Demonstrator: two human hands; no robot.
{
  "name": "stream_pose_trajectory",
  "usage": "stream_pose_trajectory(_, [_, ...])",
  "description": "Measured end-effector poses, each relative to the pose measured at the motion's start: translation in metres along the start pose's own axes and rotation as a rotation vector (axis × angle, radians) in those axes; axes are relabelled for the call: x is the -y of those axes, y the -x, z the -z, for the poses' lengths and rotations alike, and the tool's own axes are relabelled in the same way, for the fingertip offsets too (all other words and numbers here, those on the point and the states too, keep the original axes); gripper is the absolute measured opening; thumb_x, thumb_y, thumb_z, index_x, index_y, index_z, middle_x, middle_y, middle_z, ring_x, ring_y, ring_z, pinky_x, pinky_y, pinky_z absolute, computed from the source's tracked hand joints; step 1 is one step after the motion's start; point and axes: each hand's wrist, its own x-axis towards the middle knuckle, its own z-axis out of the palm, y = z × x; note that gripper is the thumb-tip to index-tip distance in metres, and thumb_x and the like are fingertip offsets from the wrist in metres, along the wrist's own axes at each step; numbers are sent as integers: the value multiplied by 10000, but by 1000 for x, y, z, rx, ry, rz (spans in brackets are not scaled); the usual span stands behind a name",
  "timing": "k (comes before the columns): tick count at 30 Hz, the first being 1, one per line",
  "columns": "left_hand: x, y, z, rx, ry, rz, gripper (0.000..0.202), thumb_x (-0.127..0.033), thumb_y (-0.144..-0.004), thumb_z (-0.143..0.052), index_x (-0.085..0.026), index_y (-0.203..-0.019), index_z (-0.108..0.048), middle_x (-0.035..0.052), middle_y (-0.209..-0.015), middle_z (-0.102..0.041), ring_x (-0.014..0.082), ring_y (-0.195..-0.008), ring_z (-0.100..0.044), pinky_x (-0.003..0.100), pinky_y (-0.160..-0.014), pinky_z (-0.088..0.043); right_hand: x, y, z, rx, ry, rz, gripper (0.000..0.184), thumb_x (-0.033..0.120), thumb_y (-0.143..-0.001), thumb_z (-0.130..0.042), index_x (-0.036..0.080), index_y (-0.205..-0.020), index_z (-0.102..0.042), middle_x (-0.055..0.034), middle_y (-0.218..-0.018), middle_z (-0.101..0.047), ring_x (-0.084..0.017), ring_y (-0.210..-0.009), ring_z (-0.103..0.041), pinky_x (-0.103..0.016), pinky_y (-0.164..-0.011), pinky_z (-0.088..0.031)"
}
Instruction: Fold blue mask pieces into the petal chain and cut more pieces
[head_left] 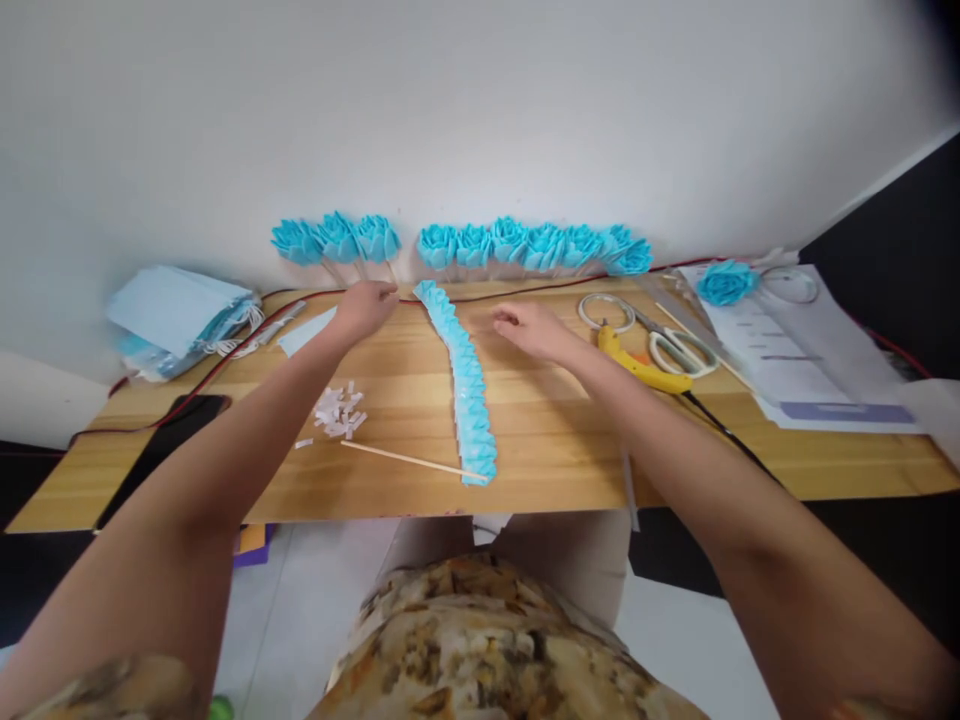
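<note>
Pleated blue strip (469,385) down centre of frame, flat on wooden bench (555,440), slight curve, upper end near the wall, lower end close to the front edge. Thin wooden stick (405,458) at lower centre, right end resting on the strip's bottom end, left end near a pile of white paper slips (339,410).

Left hand (365,308) left of the strip's upper end, fingers curled, fingertips right by the stem foot of the third blue flower from the left; can't tell if gripping it, or how far apart finger and thumb. Right hand (529,330) right of the strip, clear of it, fingers loosely bent inward; nothing visible in it, inside of grip hidden, so can't tell how far closed.

Along the wall, upper centre: blue flowers in two groups, three on the left (337,238), longer row on the right (510,240).

Right of frame: yellow glue gun (646,372) just beside scissors (679,350); further right, single blue flower (726,283) on printed papers (787,350). Left of frame: stack of pale blue packs (176,310).
</note>
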Motion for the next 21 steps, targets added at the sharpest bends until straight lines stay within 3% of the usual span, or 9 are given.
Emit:
stream_pose_trajectory(3, [2, -23, -15, -52, -33, -13, 452, -281, -857, -482, -82, -1179, -728, 141, -947, -750, 247, -904, -666, 326, -892, -474, -3, -36, -12, -19, -133, -67, 327, 188, -909, -541, 134, -1178, -719, -96, -1099, -758, -214, -929, -692, -330, -833, -540])
stream_pose_trajectory(6, [4, -35, -27, -45, 43, 5, 482, -308, -863, -496, -82, -1236, -702, 123, -858, -735, 225, -830, -663, 324, -850, -478, -1, -58, -22, 5, -267, -146, 314, 201, -910, -555, 142, -1171, -720, -83, -1041, -761, -175, -766, -681, -310, -737, -566])
stream_pose_trajectory(8, [6, -40, -32, -44, 61, -3, 427, -306, -851, -506, -103, -1142, -745, 105, -800, -722, 215, -773, -649, 319, -804, -478, 3, -67, -28, 30, -342, -178, 328, 196, -904, -573, 143, -1201, -702, -92, -1050, -755, -164, -735, -672, -293, -679, -567])
stream_pose_trajectory(12, [6, -49, -37, -73, 14, -32, 308, -321, -829, -536, -128, -870, -773, 99, -740, -709, 226, -754, -627, 330, -770, -472, 9, -78, -37, 62, -416, -167, 359, 147, -868, -619, 146, -1223, -671, -95, -1046, -750, -166, -808, -684, -272, -687, -565])
stream_pose_trajectory(17, [-4, -54, -41, -145, 11, -88, 294, -299, -840, -482, -147, -738, -711, 84, -705, -686, 211, -756, -599, 320, -776, -465, 11, -88, -45, -48, -296, -200, 350, 93, -850, -565, 137, -1174, -692, -63, -923, -756, -155, -771, -688, -293, -763, -570])
stream_pose_trajectory(21, [0, -35, -26, -50, 64, -126, 365, -383, -861, -435, -171, -680, -670, 58, -647, -654, 179, -644, -555, 298, -688, -440, 7, -74, -29, -32, -215, -191, 375, 148, -864, -572, 130, -1221, -684, -99, -989, -769, -198, -839, -710, -345, -811, -576])
